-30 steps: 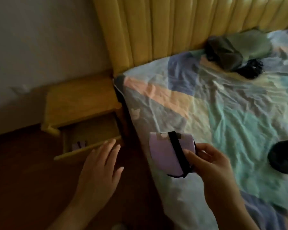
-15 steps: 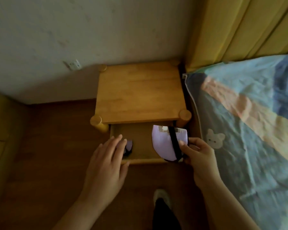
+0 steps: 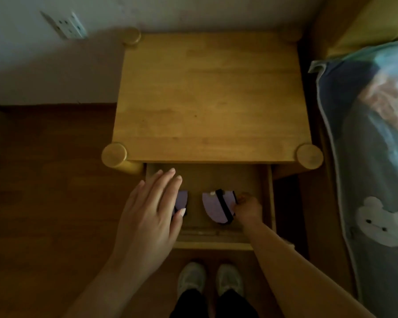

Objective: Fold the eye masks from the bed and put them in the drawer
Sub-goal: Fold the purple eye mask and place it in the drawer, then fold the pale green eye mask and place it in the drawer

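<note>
Overall light: dim, warm and yellowish; no lamp was visible.
Brightest areas: the white wall (image 3: pixel 193 12) at the top and the nightstand top (image 3: pixel 211 92), which was evenly lit without glare.
Shadows: the open drawer (image 3: pixel 216 180) interior was dark; a soft shadow fell on the wall left of the nightstand; the floor (image 3: pixel 44 180) was murky brown.
Focus: centre reasonably sharp; the wall socket (image 3: pixel 64 25) was smeared by blur.
Edge distortion: wide-angle bowing showed in the bed cover (image 3: pixel 377 180) at the right edge, its pattern soft and streaked.
Foreground: the left hand (image 3: pixel 149 216) appeared enlarged and slightly soft.
Noise: grain showed in the dark areas.
</note>
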